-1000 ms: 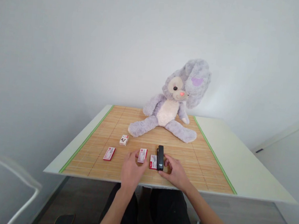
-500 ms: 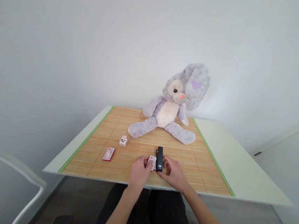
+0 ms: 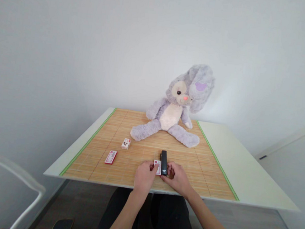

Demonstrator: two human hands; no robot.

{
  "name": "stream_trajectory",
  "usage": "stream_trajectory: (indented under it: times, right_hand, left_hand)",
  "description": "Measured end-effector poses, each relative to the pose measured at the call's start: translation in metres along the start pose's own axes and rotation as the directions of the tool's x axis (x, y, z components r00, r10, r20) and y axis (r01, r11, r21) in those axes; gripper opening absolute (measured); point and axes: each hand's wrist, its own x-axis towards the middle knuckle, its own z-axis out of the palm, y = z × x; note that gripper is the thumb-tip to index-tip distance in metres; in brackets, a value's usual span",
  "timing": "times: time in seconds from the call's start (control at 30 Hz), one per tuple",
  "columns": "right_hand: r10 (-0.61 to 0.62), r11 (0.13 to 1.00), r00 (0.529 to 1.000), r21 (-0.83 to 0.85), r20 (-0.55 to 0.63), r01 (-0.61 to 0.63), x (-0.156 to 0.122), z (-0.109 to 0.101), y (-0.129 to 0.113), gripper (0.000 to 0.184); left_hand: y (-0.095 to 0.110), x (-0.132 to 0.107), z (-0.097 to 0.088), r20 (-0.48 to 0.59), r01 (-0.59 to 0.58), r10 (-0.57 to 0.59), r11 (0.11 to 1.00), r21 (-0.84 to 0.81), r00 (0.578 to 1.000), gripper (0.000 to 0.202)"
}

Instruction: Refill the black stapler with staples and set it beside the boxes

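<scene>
Close to the table's front edge, my left hand (image 3: 145,175) pinches a small white card with a red border (image 3: 158,167), its thumb lying on top. The card's right edge meets the side of a black stapler (image 3: 163,162); whether it reaches between the jaws I cannot tell. My right hand (image 3: 178,178) grips the near end of the stapler from the right, thumb at the front and fingers curled by its side. Farther left on the bamboo mat lie a stack of red and white cards (image 3: 111,157) and a small white box with a dark picture (image 3: 126,143).
A grey plush rabbit (image 3: 170,116) sits at the back of the bamboo mat (image 3: 94,163), legs spread. The mat has green edges and covers most of the white table (image 3: 244,166). A white curved bar (image 3: 15,168) is at lower left, with a phone-like dark object (image 3: 62,227) below.
My left hand has moved slightly right with the card, which now lies straighter against the stapler. The stapler has shifted a little right. My right hand stays beside it.
</scene>
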Motion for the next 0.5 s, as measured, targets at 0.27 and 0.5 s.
stream_trajectory:
  times: [0.27, 0.5]
  right_hand:
    - [0.039, 0.999, 0.999, -0.025, -0.009, -0.039, 0.0025, 0.0051, 0.003, 0.036]
    - [0.06, 0.996, 0.998, -0.061, -0.015, -0.061, 0.003, 0.0073, 0.0051, 0.038]
  left_hand:
    - [0.0003, -0.0008, 0.0047, -0.061, 0.012, -0.014, 1.0, -0.025, 0.998, 0.031]
    - [0.0015, -0.0028, 0.0053, -0.095, -0.016, 0.014, 1.0, -0.025, 0.995, 0.032]
